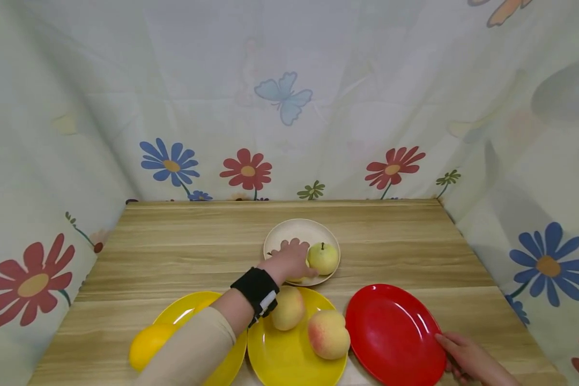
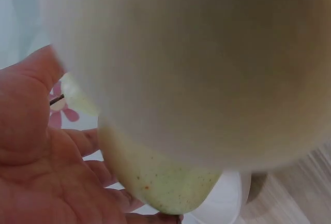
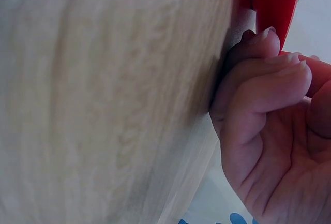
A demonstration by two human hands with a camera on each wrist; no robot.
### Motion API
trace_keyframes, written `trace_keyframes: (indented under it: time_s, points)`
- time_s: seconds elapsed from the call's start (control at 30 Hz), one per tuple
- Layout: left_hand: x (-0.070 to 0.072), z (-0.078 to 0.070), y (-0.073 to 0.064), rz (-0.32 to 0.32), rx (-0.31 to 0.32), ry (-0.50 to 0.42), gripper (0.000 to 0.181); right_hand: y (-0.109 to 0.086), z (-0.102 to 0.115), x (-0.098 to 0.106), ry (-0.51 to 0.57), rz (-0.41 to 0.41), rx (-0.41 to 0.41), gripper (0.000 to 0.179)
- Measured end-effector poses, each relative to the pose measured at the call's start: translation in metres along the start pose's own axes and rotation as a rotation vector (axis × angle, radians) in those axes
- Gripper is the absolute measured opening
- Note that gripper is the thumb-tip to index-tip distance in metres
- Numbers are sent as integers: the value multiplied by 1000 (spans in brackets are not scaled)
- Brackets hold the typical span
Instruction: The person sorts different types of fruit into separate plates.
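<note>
My left hand [image 1: 291, 260] is over a small white plate [image 1: 296, 225], fingers spread around a pear [image 2: 160, 182] that the head view mostly hides. In the left wrist view the fingers lie along the pear's far side and the thumb stands apart from it. A second pear [image 1: 323, 259], with its stem up, sits on the same plate to the right of the hand. My right hand [image 1: 468, 356] holds the rim of a red plate [image 1: 391, 332], thumb on top; its other fingers [image 3: 264, 92] are curled at the plate's underside, close to the tabletop.
A yellow plate [image 1: 270, 364] in the middle front bears two peaches, one left [image 1: 288, 308] and one right [image 1: 329, 335]. Another yellow plate [image 1: 231, 364], with smooth yellow-orange fruit [image 1: 149, 346], lies partly under my left forearm. Flowered cloth [image 1: 284, 150] surrounds the wooden table [image 1: 188, 230].
</note>
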State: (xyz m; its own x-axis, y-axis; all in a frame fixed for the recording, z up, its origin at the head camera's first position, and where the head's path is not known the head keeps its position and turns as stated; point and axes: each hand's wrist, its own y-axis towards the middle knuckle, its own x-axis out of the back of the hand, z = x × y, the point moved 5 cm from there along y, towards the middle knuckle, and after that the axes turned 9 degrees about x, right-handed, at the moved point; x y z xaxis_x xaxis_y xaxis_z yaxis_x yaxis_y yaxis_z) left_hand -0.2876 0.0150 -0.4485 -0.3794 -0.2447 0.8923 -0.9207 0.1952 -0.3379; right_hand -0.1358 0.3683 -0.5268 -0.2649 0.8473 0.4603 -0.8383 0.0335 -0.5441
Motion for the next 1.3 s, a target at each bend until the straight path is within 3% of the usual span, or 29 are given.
trace_keyframes:
  time_s: [0.33, 0.53, 0.93, 1.3]
  points:
    - [-18, 9, 20, -6, 77, 63, 71, 2, 2, -2, -31, 7, -3, 29]
    - [-14, 13, 26, 12, 93, 61, 68, 2, 3, -2, -38, 4, -2, 28]
    - [-16, 10, 29, -5, 66, 136, 57, 2, 1, -1, -34, 0, -15, 28]
    - [-14, 14, 30, -4, 26, 93, 49, 2, 0, -1, -11, -7, -29, 30]
